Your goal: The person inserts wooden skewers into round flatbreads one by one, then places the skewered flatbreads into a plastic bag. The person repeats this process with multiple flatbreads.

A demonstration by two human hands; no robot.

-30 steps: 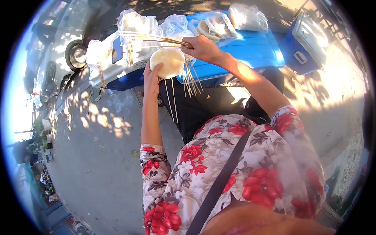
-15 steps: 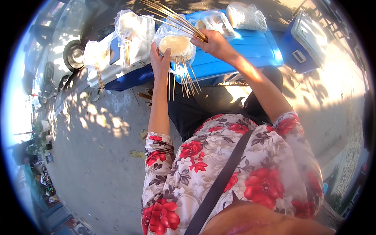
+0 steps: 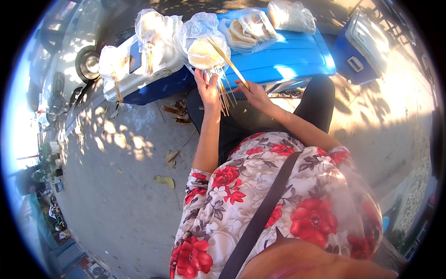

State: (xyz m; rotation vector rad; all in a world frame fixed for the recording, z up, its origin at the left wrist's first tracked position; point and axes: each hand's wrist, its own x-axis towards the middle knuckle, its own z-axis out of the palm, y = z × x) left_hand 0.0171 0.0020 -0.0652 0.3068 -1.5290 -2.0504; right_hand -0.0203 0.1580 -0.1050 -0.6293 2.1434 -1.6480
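A stack of pale flat rounds [image 3: 200, 50] on sticks lies in a clear plastic bag [image 3: 197, 29] in front of me. Several thin bamboo skewers [image 3: 224, 103] stick out of its near side. My left hand [image 3: 209, 94] is closed at that near edge, thumb and fingers pinching the lower part of the stack. To its right, my right hand [image 3: 255, 96] grips a bundle of loose bamboo skewers [image 3: 238, 72]. The bundle slants up and left, its far ends over the rounds. Whether those ends touch the rounds I cannot tell.
Under the bags are a blue lidded cooler [image 3: 297, 56] and a white-topped cooler [image 3: 162, 65]. A phone [image 3: 135, 57] and more bagged skewered rounds [image 3: 151, 25] rest on the white lid. Other bags of rounds [image 3: 244, 32] sit on the blue lid. Another cooler [image 3: 357, 58] stands right.
My right hand has come down and nearer with the skewer bundle, whose ends now lie over the rounds. My left hand has shifted from the bag's left side to its near edge.
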